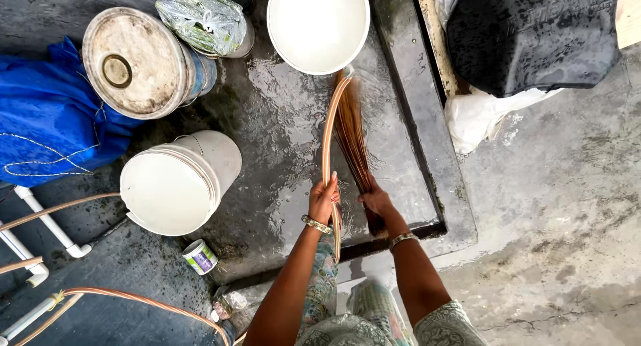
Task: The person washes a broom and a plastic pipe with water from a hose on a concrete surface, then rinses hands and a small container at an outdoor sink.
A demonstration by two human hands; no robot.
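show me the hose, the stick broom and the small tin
hose (326, 129), head view, on its curved middle stretch
stick broom (352, 135), head view, on the brown bristles
small tin (200, 256), head view, on its side wall

Both bare forearms extend forward from the lower edge of the view, roughly parallel and close together. The left hand (323, 198) is raised, fingers curled shut in a grip, thumb uppermost. The right hand (377, 202) sits just beside it, knuckles up, fingers clenched shut around what it grips. Each wrist bears a metal bangle; patterned short sleeves cover the upper arms.
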